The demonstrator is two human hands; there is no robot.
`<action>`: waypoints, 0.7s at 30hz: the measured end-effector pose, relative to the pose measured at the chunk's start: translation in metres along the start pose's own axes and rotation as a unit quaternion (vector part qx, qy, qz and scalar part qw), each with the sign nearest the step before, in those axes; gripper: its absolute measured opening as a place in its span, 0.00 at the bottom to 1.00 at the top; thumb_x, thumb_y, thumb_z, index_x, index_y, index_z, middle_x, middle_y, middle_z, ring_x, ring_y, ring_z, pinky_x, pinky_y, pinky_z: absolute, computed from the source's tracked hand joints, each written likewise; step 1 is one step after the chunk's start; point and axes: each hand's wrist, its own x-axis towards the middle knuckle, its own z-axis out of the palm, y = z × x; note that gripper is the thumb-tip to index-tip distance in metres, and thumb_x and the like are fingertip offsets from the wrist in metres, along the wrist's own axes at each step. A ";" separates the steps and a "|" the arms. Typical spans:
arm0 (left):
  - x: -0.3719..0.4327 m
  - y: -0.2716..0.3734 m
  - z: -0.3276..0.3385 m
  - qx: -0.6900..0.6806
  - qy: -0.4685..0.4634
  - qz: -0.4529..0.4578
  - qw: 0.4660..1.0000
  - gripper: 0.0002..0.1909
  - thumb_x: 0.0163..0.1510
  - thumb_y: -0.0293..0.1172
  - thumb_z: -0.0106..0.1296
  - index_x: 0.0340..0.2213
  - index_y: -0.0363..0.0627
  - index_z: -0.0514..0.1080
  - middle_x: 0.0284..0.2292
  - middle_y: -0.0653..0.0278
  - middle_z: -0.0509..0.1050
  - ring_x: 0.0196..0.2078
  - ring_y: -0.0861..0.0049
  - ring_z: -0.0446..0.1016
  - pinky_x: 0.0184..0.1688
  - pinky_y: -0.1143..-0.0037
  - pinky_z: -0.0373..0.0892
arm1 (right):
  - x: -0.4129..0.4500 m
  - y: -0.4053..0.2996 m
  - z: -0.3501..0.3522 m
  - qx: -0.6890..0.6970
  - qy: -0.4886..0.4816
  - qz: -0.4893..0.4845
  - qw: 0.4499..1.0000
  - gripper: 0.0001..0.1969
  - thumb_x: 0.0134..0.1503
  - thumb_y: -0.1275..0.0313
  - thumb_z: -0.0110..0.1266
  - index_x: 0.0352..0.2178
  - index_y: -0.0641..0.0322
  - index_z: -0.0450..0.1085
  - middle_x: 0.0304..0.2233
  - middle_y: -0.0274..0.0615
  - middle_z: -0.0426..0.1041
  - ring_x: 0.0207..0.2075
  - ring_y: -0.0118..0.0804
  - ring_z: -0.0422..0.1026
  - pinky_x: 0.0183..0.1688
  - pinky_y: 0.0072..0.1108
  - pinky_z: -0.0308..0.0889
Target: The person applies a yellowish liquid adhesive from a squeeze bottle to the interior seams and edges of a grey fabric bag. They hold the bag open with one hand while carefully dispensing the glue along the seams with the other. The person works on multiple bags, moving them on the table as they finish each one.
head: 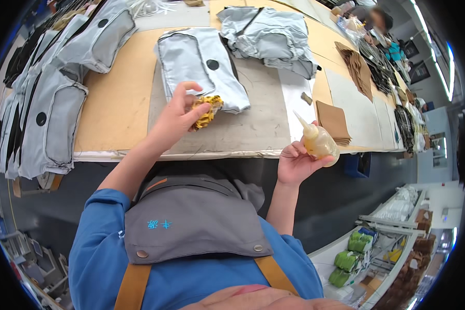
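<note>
My left hand [184,110] holds a crumpled yellow-and-black wad [209,112], perhaps cloth or wrapping, over the near edge of a folded light-grey fabric piece [186,58]. That piece has a black round patch and a dark-edged panel, and lies on a grey sheet on the worktable. In my right hand [300,155] is a translucent plastic squeeze bottle [321,145] with a pointed nozzle, tilted up to the left above the table's front edge. Some yellowish content shows inside it.
Light-grey fabric pieces [58,116] overlap at the left, hanging over the table edge. Another grey fabric bundle [271,35] lies at the back. Folded brown pieces [333,122] and a small olive scrap [306,98] lie to the right. A person [379,23] is at the far right.
</note>
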 end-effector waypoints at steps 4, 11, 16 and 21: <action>0.038 -0.014 0.037 0.158 -0.156 0.058 0.973 0.12 0.53 0.32 0.47 0.39 0.40 0.66 0.38 0.58 0.68 0.34 0.77 0.70 0.34 0.78 0.67 | -0.007 -0.017 -0.011 -0.016 -0.031 -0.007 0.999 0.47 0.45 0.41 0.51 0.58 0.59 0.44 0.59 0.32 0.51 0.26 0.25 0.63 0.27 0.16 0.59; 0.133 -0.012 0.138 0.263 -0.220 0.246 0.907 0.12 0.48 0.31 0.50 0.37 0.45 0.69 0.47 0.48 0.62 0.50 0.58 0.62 0.51 0.68 0.60 | -0.031 -0.055 -0.021 0.035 -0.036 -0.016 0.999 0.44 0.47 0.45 0.53 0.57 0.60 0.46 0.56 0.36 0.53 0.28 0.30 0.64 0.29 0.22 0.62; 0.161 0.001 0.158 0.350 -0.141 0.216 0.901 0.27 0.48 0.34 0.51 0.51 0.54 0.60 0.53 0.56 0.59 0.53 0.61 0.61 0.51 0.69 0.61 | -0.035 -0.066 -0.023 0.025 -0.053 -0.037 0.998 0.43 0.47 0.45 0.54 0.56 0.60 0.47 0.55 0.36 0.55 0.27 0.29 0.64 0.29 0.20 0.61; 0.114 0.004 0.088 0.491 -0.140 0.282 0.812 0.37 0.46 0.44 0.55 0.56 0.59 0.52 0.56 0.53 0.54 0.56 0.55 0.57 0.56 0.62 0.54 | -0.041 -0.067 -0.031 0.036 -0.020 -0.029 0.999 0.44 0.46 0.45 0.54 0.56 0.61 0.48 0.53 0.35 0.58 0.25 0.27 0.61 0.28 0.18 0.58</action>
